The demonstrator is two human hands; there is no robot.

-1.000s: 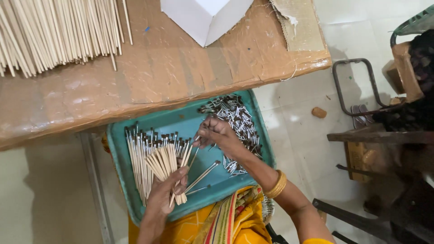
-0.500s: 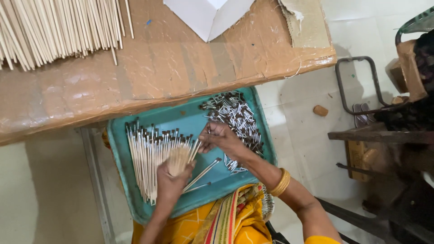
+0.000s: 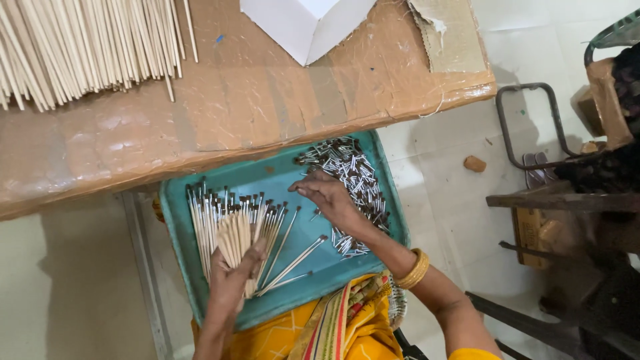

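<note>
While two hands (image 3: 230,283) work: one tray (image 3: 175,227), one stick bundle (image 3: 235,237) gripped.

Tray (image 3: 175,220) holds sticks (image 3: 207,220) left, metal caps (image 3: 353,180) right.

white folded carton box (image 3: 308,23) stands at the brown table's (image 3: 267,100) far edge.

The left hand (image 3: 230,280) now grips its fan of bare wooden sticks (image 3: 237,241) lower on the teal tray (image 3: 175,233) than half a second ago, the bundle standing more upright; the right hand (image 3: 330,200) has slid from the capped sticks (image 3: 293,260) toward the heap of small metal pieces (image 3: 353,173), fingers spread flat at its edge; the view has shifted slightly.
</note>
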